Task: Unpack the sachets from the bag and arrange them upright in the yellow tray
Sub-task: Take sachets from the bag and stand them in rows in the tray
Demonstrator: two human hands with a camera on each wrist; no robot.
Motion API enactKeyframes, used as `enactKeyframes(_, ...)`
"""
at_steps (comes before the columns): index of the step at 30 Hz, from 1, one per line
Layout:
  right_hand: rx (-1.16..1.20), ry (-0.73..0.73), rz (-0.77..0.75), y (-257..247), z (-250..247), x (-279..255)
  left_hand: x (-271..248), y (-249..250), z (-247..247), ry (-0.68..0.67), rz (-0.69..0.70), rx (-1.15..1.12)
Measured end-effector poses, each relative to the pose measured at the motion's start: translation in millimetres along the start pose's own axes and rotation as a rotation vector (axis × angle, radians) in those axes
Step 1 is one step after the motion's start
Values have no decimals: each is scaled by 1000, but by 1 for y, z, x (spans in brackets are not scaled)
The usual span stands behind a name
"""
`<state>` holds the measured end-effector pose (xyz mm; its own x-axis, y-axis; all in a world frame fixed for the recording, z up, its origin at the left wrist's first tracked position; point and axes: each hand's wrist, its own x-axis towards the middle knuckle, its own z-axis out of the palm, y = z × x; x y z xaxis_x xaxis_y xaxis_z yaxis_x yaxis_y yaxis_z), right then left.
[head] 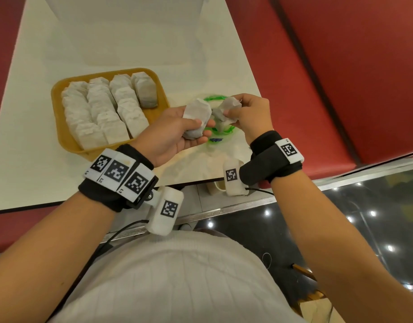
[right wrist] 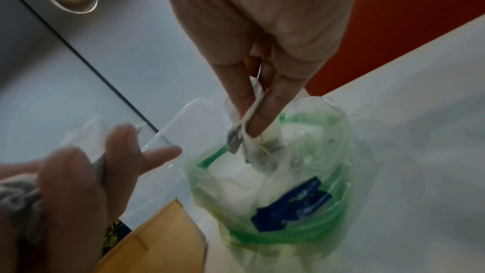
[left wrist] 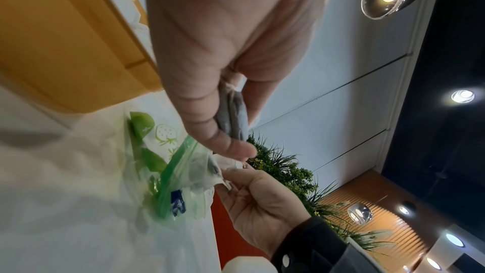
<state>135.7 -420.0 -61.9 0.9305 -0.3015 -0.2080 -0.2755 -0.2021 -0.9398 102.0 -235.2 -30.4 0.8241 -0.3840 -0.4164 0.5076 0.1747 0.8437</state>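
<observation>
The yellow tray point(head: 61, 138) sits left of centre on the white table, with several pale sachets point(head: 100, 110) in rows inside it. To its right stands the clear bag with a green zip point(head: 218, 136), mouth open. My left hand point(head: 194, 127) grips one sachet point(head: 197, 113) just left of the bag, thumb on top. My right hand point(head: 235, 110) pinches another sachet point(head: 225, 107) over the bag's mouth. The right wrist view shows my right fingertips point(right wrist: 265, 119) clamping that sachet point(right wrist: 240, 132), its lower end still in the bag point(right wrist: 288, 190). The left wrist view shows my left hand point(left wrist: 230, 132) holding grey sachets point(left wrist: 234, 115).
A clear plastic box point(head: 121, 33) stands at the back of the table behind the tray. Red bench seats point(head: 352, 78) flank the table on the right and left. The table's near edge point(head: 26, 207) runs just in front of my body.
</observation>
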Motion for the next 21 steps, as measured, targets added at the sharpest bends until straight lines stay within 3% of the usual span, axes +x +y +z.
enactKeyframes(10,-65,-96,-127,-25,-17,2,1,7,-3,37,-10,-170)
enactKeyframes(15,84,-164,-194,-60,-27,-8,1,16,-6,6,-41,-330)
enactKeyframes(19,294,-397,-264,-94,-18,-32,-1,20,-4,-80,-121,-460)
enactKeyframes(21,292,-534,-296,-102,-10,-43,-3,21,-3,-141,-144,-505)
